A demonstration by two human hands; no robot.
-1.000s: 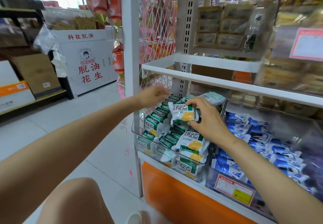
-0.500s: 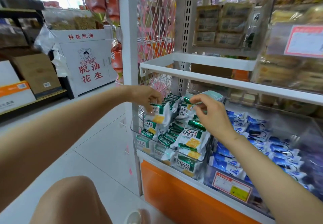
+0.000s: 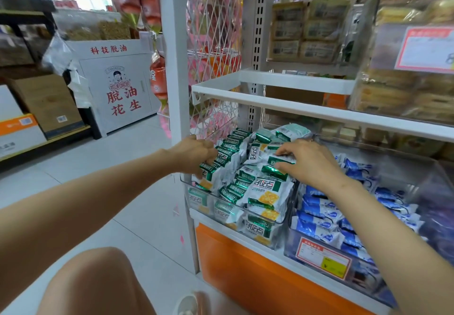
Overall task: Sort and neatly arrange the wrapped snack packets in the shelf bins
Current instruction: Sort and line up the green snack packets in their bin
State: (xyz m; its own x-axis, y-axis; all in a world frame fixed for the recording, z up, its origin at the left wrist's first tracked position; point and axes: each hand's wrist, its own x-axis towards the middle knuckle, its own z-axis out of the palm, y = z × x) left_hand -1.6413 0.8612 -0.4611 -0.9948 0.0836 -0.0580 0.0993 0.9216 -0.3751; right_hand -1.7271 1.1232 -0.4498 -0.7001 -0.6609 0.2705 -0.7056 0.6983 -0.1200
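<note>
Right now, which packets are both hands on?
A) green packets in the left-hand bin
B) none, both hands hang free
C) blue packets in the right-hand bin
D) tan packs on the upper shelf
A: the left hand grips green packets at the left of the pile and the right hand pinches one further right; the blue packets beside them lie untouched.

Bare forearms (image 3: 103, 189) run to a bare left hand (image 3: 196, 154) and bare right hand (image 3: 308, 163), with a bare knee (image 3: 98, 278) below and a blurred pale shoe tip (image 3: 189, 305) beside it.
</note>
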